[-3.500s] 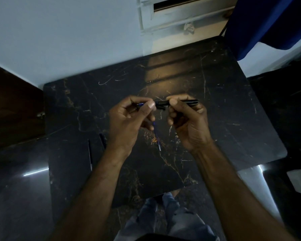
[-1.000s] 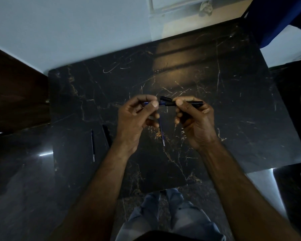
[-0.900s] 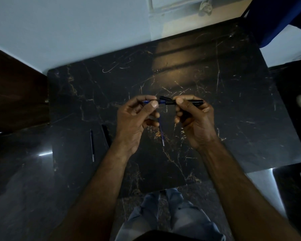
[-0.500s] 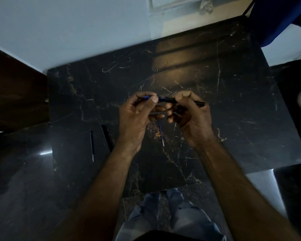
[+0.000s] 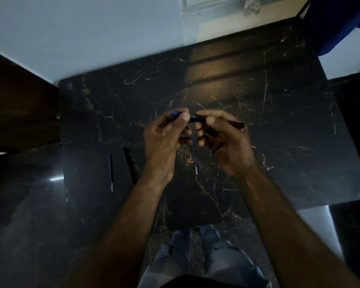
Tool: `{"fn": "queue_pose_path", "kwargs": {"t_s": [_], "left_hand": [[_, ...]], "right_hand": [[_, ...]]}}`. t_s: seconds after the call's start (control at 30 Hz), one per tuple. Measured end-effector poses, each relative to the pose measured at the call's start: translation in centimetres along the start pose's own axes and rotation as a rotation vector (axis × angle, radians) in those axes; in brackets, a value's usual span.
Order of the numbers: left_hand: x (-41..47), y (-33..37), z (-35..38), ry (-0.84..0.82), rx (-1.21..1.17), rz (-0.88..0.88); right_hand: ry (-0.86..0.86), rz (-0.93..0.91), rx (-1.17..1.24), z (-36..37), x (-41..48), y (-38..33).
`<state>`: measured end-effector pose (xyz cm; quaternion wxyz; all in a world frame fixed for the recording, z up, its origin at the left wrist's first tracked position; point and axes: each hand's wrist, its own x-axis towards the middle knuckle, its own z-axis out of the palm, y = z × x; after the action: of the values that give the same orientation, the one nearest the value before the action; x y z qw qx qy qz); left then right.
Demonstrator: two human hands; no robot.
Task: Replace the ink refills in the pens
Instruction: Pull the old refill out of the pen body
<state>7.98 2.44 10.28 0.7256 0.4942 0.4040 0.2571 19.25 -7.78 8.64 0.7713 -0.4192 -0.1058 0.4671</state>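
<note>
Pen barrel (image 5: 220, 121) in right hand (image 5: 224, 146); left hand (image 5: 164, 142) has pushed blue refill (image 5: 176, 114) deeper, nearly seated.

1. Black marble tabletop (image 5: 279, 125) with gold and white veins lies under and all around the hands; a warm yellowish reflection shows beyond them.
2. Pale wall (image 5: 87, 32) runs past the table's far edge.
3. White window frame (image 5: 212, 5) far ahead, slightly right.
4. Blue cloth (image 5: 337, 23) far right.
5. Dark wooden panel (image 5: 19, 104) to the left.
6. Glossy dark floor (image 5: 23, 221) near left; dim light overall.
</note>
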Motion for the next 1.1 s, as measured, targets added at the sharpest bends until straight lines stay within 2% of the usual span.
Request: {"fn": "queue_pose_path", "kwargs": {"t_s": [0.23,0.4,0.7,0.8,0.97,1.1], "left_hand": [[0.0,-0.8,0.1,-0.054,0.162,0.085],[0.3,-1.1,-0.6,-0.072,0.223,0.109],[0.3,-2.4,-0.2,-0.026,-0.037,-0.070],[0.5,-2.1,-0.7,0.054,-0.174,-0.133],[1.4,-1.6,-2.6,-0.028,-0.125,-0.128],[3.0,-2.2,-4.5,0.007,-0.124,-0.099]], "right_hand": [[0.080,0.011,-0.061,0.5,0.4,0.2],[0.065,0.014,-0.159,-0.1,0.5,0.0],[0.068,0.005,-0.265,-0.1,0.8,-0.1],[0.095,0.011,-0.245,-0.6,0.7,-0.3],[0.098,0.047,-0.209,-1.7,0.4,-0.9],[0.143,0.070,-0.151,-2.4,0.3,-1.3]]}}
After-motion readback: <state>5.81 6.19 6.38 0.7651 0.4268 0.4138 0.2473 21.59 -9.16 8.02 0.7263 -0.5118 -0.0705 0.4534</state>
